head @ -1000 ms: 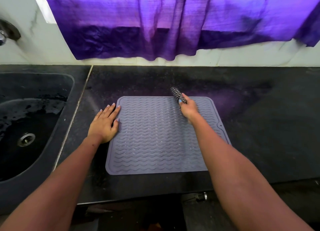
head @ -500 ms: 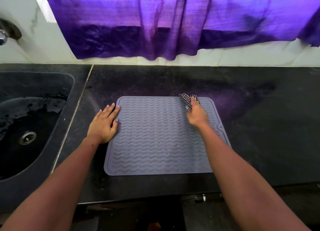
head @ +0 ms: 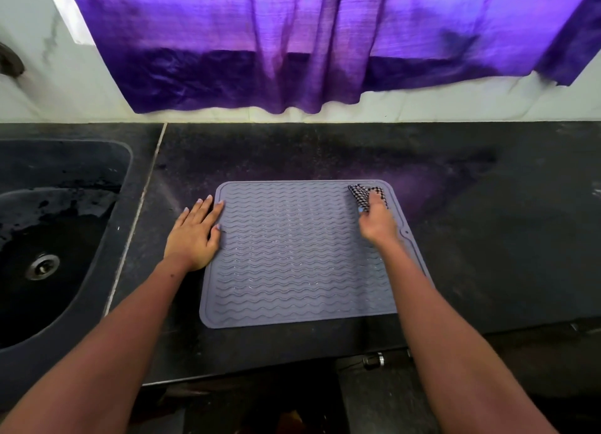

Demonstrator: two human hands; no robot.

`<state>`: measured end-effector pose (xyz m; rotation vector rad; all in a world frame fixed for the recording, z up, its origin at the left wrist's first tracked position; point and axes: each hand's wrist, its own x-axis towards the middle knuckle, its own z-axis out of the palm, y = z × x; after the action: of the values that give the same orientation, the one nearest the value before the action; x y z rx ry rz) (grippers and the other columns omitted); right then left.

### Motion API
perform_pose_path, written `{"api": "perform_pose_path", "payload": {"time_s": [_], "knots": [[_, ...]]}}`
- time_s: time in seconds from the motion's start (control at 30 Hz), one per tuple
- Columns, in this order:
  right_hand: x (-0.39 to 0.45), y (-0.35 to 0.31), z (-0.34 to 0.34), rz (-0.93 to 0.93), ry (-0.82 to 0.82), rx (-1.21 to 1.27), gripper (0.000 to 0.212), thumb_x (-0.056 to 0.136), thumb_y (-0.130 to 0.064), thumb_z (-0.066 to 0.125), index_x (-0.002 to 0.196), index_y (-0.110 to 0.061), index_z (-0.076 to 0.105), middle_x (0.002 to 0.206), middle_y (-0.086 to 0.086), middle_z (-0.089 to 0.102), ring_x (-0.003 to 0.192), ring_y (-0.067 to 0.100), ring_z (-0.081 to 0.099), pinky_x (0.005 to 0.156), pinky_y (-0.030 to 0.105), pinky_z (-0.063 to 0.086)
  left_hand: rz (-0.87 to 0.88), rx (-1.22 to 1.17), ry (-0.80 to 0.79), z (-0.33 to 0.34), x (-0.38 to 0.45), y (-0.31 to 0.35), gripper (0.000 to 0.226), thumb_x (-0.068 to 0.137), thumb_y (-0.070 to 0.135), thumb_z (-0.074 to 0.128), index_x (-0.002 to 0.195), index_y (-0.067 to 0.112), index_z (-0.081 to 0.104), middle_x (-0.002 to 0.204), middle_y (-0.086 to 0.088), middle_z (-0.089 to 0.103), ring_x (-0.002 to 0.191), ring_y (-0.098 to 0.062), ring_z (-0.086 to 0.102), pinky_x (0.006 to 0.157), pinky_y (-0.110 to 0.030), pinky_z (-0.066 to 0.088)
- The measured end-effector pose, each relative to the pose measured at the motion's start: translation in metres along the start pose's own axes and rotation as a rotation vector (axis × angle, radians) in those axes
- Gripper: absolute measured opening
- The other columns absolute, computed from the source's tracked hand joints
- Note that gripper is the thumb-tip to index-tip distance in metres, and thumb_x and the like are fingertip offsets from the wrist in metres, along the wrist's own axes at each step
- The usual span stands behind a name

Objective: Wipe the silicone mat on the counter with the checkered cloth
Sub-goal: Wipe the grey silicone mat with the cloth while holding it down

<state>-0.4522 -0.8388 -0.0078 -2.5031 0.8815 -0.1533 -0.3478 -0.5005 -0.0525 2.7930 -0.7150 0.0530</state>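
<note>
A grey silicone mat [head: 292, 254] lies flat on the dark desk [head: 487, 238] at centre frame, its wavy ridges running side to side. The right hand [head: 377, 222] pinches the bunched checkered cloth [head: 367, 194] against the mat's upper-right corner. The left hand [head: 195, 235], fingers straight and spread, rests flat at the mat's left edge in the middle left of the frame, fingertips touching the rim, apparently to pin it in place. From the cloth, nearly all of the mat stretches toward the lower left of the frame, so the coming strokes likely sweep left toward the bracing hand and down toward the near edge. The right hand alone has the cloth. A dark sink [head: 58, 238] sits at far left, and a purple curtain [head: 292, 43] hangs along the top.
</note>
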Motion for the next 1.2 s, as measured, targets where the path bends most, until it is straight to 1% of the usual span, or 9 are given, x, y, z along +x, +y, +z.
{"api": "perform_pose_path", "payload": {"time_s": [0.1,0.23,0.4,0.47,0.57,0.63,0.83,1.07,1.2], "knots": [[-0.004,0.011,0.015,-0.096,0.017,-0.124,0.064,0.095,-0.011,0.039,0.151,-0.010,0.008,0.159,0.006,0.010,0.146,0.019,0.013,0.120,0.031,0.012,0.006,0.009,-0.008,0.001,0.000,0.000,0.075,0.080,0.047,0.001,0.149,0.021,0.017,0.156,-0.006,0.018,0.145,-0.021,0.014,0.118,-0.038,0.006],[0.004,0.013,0.009,-0.099,-0.055,-0.078,0.062,0.094,-0.007,0.037,0.150,-0.009,0.010,0.159,0.005,0.011,0.146,0.017,0.012,0.120,0.029,0.011,0.012,0.029,-0.028,0.001,0.000,0.000,0.075,0.080,0.045,-0.002,0.149,0.020,0.013,0.157,-0.007,0.016,0.146,-0.022,0.012,0.118,-0.040,0.005],[0.015,0.007,-0.010,0.041,-0.092,0.283,0.050,0.096,-0.013,0.043,0.146,-0.017,0.033,0.139,0.007,0.048,0.121,0.024,0.050,0.101,0.031,0.039,0.000,0.059,-0.063,0.001,0.000,-0.001,0.079,0.076,0.047,-0.008,0.150,0.022,0.007,0.158,-0.004,0.009,0.146,-0.019,0.006,0.118,-0.038,0.001],[0.015,0.002,-0.023,0.136,-0.005,0.422,0.045,0.096,-0.014,0.043,0.141,-0.019,0.041,0.133,0.008,0.055,0.117,0.026,0.053,0.096,0.031,0.042,-0.003,0.055,-0.084,-0.001,0.000,-0.001,0.080,0.074,0.047,-0.009,0.150,0.023,0.005,0.159,-0.003,0.007,0.146,-0.018,0.003,0.118,-0.037,0.000],[-0.002,-0.002,-0.033,0.212,0.148,0.176,0.051,0.095,-0.011,0.043,0.145,-0.012,0.032,0.149,0.011,0.037,0.133,0.033,0.039,0.108,0.037,0.033,0.002,0.047,-0.099,-0.002,0.000,-0.001,0.081,0.074,0.048,-0.009,0.150,0.024,0.005,0.159,-0.003,0.005,0.146,-0.017,0.001,0.118,-0.037,-0.001],[-0.024,0.000,-0.028,0.115,0.193,-0.005,0.052,0.091,-0.005,0.044,0.141,-0.005,0.033,0.150,0.014,0.032,0.135,0.033,0.036,0.111,0.040,0.029,0.005,0.028,-0.092,-0.002,-0.001,0.000,0.077,0.077,0.047,-0.004,0.150,0.023,0.008,0.158,-0.003,0.006,0.146,-0.018,0.002,0.118,-0.037,-0.001],[-0.052,0.021,0.003,0.018,0.048,-0.108,0.062,0.095,-0.012,0.042,0.150,-0.009,0.014,0.156,0.008,0.020,0.143,0.024,0.024,0.117,0.036,0.022,0.005,0.008,-0.077,-0.001,-0.002,-0.001,0.067,0.086,0.041,0.009,0.150,0.022,0.013,0.158,-0.004,0.009,0.146,-0.018,0.005,0.118,-0.038,0.001],[-0.040,0.027,-0.017,0.120,-0.012,0.237,0.052,0.096,-0.014,0.045,0.146,-0.018,0.031,0.144,0.010,0.045,0.127,0.027,0.047,0.102,0.031,0.036,0.004,0.010,-0.095,-0.004,-0.004,0.001,0.068,0.085,0.042,0.008,0.150,0.021,0.012,0.158,-0.005,0.009,0.146,-0.019,0.004,0.118,-0.038,0.000],[-0.034,0.021,-0.029,0.275,0.076,0.405,0.045,0.094,-0.016,0.046,0.139,-0.016,0.044,0.127,0.008,0.057,0.122,0.030,0.051,0.098,0.033,0.040,0.004,0.008,-0.121,-0.007,-0.011,0.003,0.069,0.085,0.044,0.007,0.150,0.020,0.009,0.158,-0.007,0.006,0.147,-0.020,0.002,0.118,-0.039,-0.001]]}}
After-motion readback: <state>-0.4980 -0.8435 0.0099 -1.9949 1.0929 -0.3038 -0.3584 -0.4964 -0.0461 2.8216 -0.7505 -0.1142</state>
